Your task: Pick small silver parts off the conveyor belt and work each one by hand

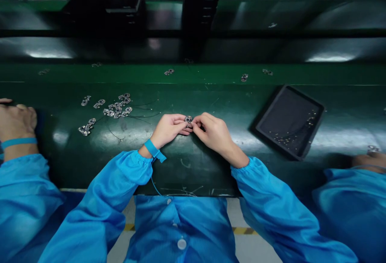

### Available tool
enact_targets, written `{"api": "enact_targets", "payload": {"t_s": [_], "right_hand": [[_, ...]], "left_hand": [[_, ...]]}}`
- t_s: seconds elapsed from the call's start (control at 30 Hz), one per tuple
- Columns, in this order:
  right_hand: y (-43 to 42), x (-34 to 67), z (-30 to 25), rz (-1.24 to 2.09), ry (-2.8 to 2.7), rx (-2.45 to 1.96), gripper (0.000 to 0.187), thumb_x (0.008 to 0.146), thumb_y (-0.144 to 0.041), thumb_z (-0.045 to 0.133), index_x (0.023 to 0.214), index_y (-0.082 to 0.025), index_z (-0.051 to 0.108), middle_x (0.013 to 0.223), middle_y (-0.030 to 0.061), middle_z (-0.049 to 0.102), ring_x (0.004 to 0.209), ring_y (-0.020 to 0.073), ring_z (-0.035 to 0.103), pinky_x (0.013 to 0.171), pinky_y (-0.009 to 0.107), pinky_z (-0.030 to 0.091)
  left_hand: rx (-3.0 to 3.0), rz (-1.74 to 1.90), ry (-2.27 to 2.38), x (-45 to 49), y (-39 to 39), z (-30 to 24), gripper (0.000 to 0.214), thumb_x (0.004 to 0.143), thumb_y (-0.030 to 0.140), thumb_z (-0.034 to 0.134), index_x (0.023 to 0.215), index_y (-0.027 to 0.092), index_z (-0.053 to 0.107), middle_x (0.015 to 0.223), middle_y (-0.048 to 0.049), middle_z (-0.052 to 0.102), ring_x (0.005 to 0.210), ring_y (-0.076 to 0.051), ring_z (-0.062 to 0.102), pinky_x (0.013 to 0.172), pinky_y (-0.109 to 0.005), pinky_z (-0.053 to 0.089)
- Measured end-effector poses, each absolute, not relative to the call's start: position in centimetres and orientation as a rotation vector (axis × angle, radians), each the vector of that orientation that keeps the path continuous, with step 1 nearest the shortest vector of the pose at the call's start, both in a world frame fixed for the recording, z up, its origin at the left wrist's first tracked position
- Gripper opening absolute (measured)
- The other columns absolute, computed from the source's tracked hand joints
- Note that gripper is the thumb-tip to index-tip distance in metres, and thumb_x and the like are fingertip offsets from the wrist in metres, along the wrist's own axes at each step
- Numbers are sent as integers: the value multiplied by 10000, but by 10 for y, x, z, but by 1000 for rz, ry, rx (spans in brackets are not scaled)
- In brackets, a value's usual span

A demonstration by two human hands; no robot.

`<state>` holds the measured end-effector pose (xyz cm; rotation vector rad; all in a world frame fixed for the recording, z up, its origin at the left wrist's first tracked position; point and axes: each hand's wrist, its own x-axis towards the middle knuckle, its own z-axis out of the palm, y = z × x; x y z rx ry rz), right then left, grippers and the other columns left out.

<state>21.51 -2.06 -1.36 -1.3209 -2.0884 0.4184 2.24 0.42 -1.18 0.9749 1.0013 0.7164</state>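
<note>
Over the green work surface (169, 166), my left hand (170, 129) pinches a small circuit board (188, 119) between thumb and fingers. Around that wrist is a blue strap (154, 149) with a cord running down. My right hand (213, 131) is closed, its thumb and fingertips pressed together at the board's right edge. Whatever lies between those fingertips is too small to make out. Left of my hands lies a loose pile of similar circuit boards (117, 107), some with thin black cables (141, 117) stretching toward my left hand.
A black tray (261, 128) holding small pieces and thin cables stands at the right, tilted in view. Several boards (169, 71) lie spread along a green strip behind. Co-workers' arms in blue sleeves reach in at the left (24, 186) and right (352, 198).
</note>
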Motion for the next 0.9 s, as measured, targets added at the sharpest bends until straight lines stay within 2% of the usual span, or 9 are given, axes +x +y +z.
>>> {"api": "enact_targets", "payload": {"t_s": [0.47,0.9], "right_hand": [[-21,215,-12,443,-2087,-1309,60,920,-198,600,875,-188,640,817,27,650,686,143,554,628,276,383],[-21,216,-10,515,-2074,-1358,103,951,-228,572,884,-198,643,834,40,661,701,153,565,630,288,382]], "left_hand": [[1015,666,1020,22,4,-10,192,874,186,698,1028,74,727,943,-128,785,767,-170,771,731,-267,646],[1018,653,1036,22,4,-6,152,847,119,664,973,71,733,877,-108,782,722,-153,761,710,-246,646]]}}
